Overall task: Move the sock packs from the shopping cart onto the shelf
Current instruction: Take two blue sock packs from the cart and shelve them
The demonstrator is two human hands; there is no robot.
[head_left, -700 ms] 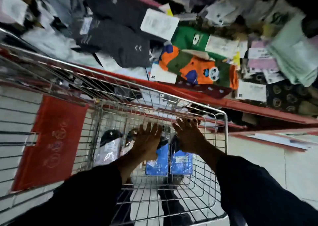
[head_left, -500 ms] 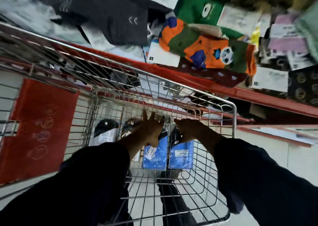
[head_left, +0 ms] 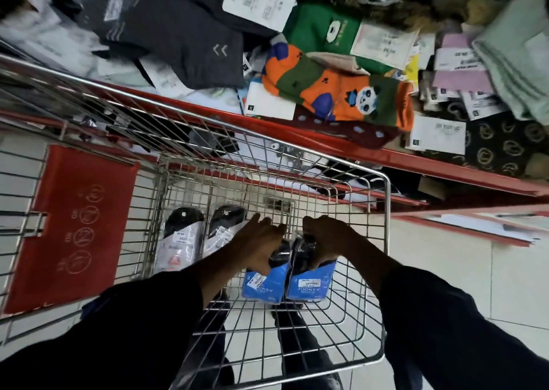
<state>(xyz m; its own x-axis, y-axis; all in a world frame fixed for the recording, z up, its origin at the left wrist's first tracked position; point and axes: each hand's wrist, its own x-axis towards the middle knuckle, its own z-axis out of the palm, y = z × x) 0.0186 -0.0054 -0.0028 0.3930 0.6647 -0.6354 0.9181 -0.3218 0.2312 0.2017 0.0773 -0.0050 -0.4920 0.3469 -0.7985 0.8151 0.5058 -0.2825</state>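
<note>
- Pick-up step: left hand (head_left: 258, 247) and right hand (head_left: 326, 241) each have a closed grip on a blue Jockey sock pack (head_left: 261, 285), (head_left: 310, 282), low inside the shopping cart (head_left: 386, 211).
- Next, likely: lift both over the cart rim onto the shelf (head_left: 326, 140) beyond the cart; two white packs (head_left: 178, 241) remain.

We see 2 blue-carded sock packs (head_left: 309, 282) side by side in the shopping cart (head_left: 386, 241), 2 white-carded packs (head_left: 178, 241) lying left; the shelf (head_left: 326, 140) is heaped with socks.

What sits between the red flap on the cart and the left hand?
Head view: two grey-and-black sock packs lie side by side on the cart's wire floor between the red flap and the left hand.
</note>
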